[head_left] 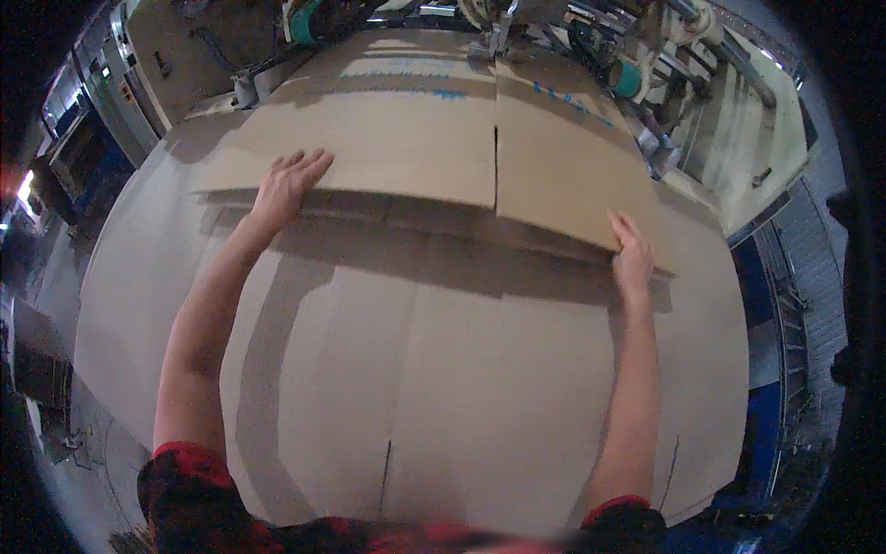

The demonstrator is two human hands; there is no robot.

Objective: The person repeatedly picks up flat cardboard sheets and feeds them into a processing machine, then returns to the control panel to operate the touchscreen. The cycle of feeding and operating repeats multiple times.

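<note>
A printed brown cardboard sheet [397, 148] with a slot cut into its near edge lies ahead of me, partly under a machine. Its near edge is raised a little above a larger plain cardboard sheet [443, 369]. Across the left part of that edge rests my left hand [288, 189], fingers stretched out on the top face; its thumb is hidden. My right hand [633, 257] holds the near edge at the right corner, its fingers bent around the board. Blue printing shows on the far part of the upper sheet.
Machine parts with green rollers [628, 78] stand over the far end of the cardboard. A pale metal panel [761, 138] rises at the far right, and a beige housing [208, 55] at the far left. Blue framework [764, 434] runs along the right side.
</note>
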